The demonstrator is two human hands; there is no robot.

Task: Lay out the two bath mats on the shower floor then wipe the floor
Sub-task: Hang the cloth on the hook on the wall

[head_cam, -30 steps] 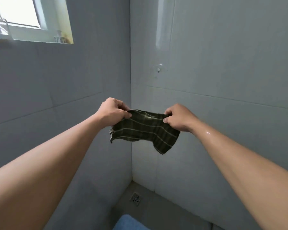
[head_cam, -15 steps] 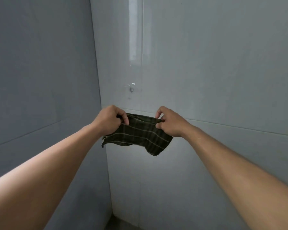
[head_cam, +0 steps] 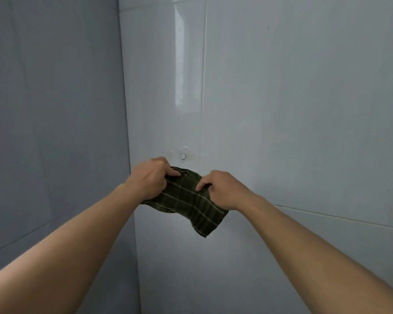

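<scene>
A small dark green checked cloth [head_cam: 186, 202] hangs in the air in front of the shower's wall corner. My left hand [head_cam: 150, 177] grips its upper left edge with curled fingers. My right hand [head_cam: 222, 189] pinches its upper right edge, and the loose lower corner droops below that hand. Both arms reach forward at about chest height. The bath mats and the shower floor are out of view.
A small metal wall hook [head_cam: 182, 156] sticks out of the pale tiled wall [head_cam: 304, 109] just above the cloth. The grey left wall [head_cam: 55, 109] meets it at the corner behind my left hand.
The view has swung up and to the right, so the window, the floor drain and the blue mat have left the frame. Both hands have carried the cloth closer to the wall hook.
</scene>
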